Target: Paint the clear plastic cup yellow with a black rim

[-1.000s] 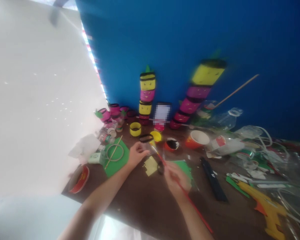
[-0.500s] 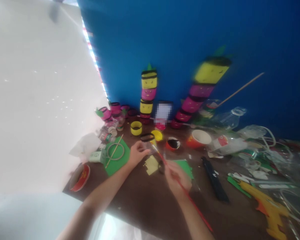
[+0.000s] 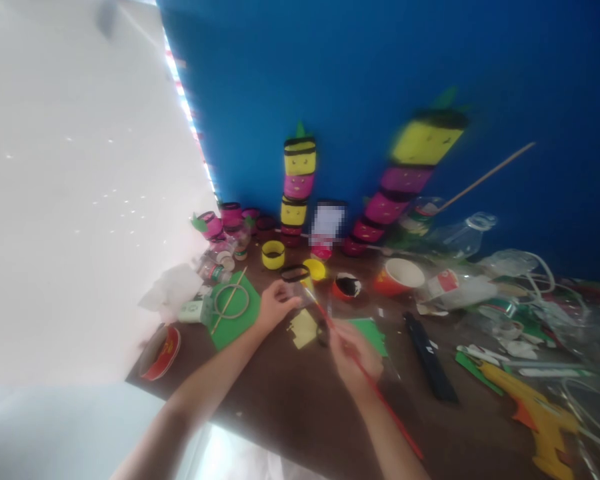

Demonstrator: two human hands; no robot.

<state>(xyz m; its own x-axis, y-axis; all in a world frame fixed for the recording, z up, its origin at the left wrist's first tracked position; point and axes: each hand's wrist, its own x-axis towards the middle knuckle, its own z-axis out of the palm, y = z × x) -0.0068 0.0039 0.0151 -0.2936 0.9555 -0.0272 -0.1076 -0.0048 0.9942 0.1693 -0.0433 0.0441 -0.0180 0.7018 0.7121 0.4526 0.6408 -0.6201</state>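
At the left corner of the bench (image 3: 270, 413) is a red tub (image 3: 169, 355), whose inside I cannot see well. The fingers of my left hand (image 3: 276, 308) pinch a clear plastic piece (image 3: 296, 293) with black rim, near the bench middle. Just behind is a shallow yellow dish (image 3: 315, 269). My right hand (image 3: 356, 357) keeps its fingers closed around a slim red brush (image 3: 395, 417), the tip at the clear plastic piece. Further, one red cup (image 3: 347, 287) contains something black; a wider cup (image 3: 399, 277) shows pale inside. The bench is dark brown, the wall (image 3: 355, 80) plain blue.
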